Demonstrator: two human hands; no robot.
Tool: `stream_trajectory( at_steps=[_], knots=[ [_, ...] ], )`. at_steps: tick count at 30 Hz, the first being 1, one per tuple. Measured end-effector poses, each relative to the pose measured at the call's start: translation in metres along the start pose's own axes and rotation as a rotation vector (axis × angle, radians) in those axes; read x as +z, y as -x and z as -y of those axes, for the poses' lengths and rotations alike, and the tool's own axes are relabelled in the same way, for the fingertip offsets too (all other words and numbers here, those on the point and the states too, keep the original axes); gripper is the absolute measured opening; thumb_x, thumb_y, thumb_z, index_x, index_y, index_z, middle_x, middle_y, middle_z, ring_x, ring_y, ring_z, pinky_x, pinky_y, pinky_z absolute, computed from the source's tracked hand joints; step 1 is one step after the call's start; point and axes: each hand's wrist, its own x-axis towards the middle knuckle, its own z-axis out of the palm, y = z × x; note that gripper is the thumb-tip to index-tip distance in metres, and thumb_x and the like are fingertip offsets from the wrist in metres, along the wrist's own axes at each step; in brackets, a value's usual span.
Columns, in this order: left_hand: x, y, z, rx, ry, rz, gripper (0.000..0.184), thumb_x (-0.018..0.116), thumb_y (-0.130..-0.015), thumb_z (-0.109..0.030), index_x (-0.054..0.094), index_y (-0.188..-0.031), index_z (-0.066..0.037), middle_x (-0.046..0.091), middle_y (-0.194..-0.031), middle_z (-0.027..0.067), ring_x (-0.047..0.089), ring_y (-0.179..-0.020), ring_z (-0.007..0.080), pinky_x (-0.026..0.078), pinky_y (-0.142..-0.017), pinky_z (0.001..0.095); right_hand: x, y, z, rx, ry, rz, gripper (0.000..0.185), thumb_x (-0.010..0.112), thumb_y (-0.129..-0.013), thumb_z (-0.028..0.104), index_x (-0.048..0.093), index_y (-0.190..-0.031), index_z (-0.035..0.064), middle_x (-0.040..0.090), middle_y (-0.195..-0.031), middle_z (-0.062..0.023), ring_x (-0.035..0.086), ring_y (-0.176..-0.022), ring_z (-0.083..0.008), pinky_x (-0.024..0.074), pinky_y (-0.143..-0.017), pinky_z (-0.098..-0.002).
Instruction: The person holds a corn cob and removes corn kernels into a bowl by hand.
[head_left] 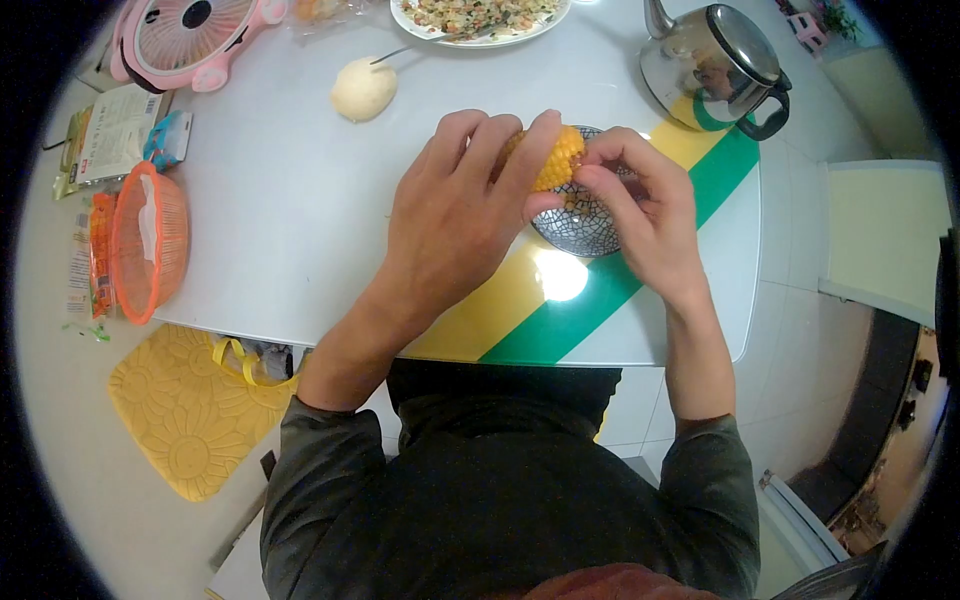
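Note:
My left hand (pixel 465 195) is wrapped around a yellow corn cob (pixel 560 160), holding it over a bowl with a black-and-white crackle pattern (pixel 575 235). At the cob's right end, the thumb and forefinger of my right hand (pixel 645 200) are pinched together against the kernels. Whether a loose kernel is between those fingertips is too small to make out. A few yellowish bits (pixel 580 203) show inside the bowl, which my hands partly cover.
Beyond my hands are a round pale bun (pixel 364 90) and a plate of mixed rice (pixel 480 38) with a utensil on it. A steel kettle (pixel 700 60) stands back right. An orange basket (pixel 150 240) and a pink fan (pixel 200 40) are on the left.

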Motion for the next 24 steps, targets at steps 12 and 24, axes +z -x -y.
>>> stream_trajectory(
  at_steps=[12, 24],
  knots=[
    [0.005, 0.001, -0.004, 0.029, -0.027, -0.011, 0.074, 0.085, -0.079, -0.032, 0.064, -0.147, -0.011, 0.065, -0.122, 0.0049, 0.059, -0.111, 0.0304, 0.054, -0.094, 0.0415, 0.000, 0.003, 0.001, -0.132, 0.234, -0.033, 0.009, 0.071, -0.096, 0.003, 0.064, -0.102, 0.0004, 0.064, -0.085, -0.0085, 0.060, -0.068, -0.0179, 0.0501, -0.063, -0.0300],
    [0.000, 0.000, 0.003, -0.019, 0.055, 0.013, 0.071, 0.082, -0.087, -0.030, 0.060, -0.151, -0.008, 0.068, -0.124, 0.0088, 0.060, -0.112, 0.0340, 0.053, -0.096, 0.0446, -0.008, -0.001, 0.004, -0.077, 0.274, -0.002, 0.015, 0.072, -0.095, 0.005, 0.072, -0.110, 0.0006, 0.072, -0.089, -0.0087, 0.068, -0.076, -0.0165, 0.0519, -0.064, -0.0276]
  ],
)
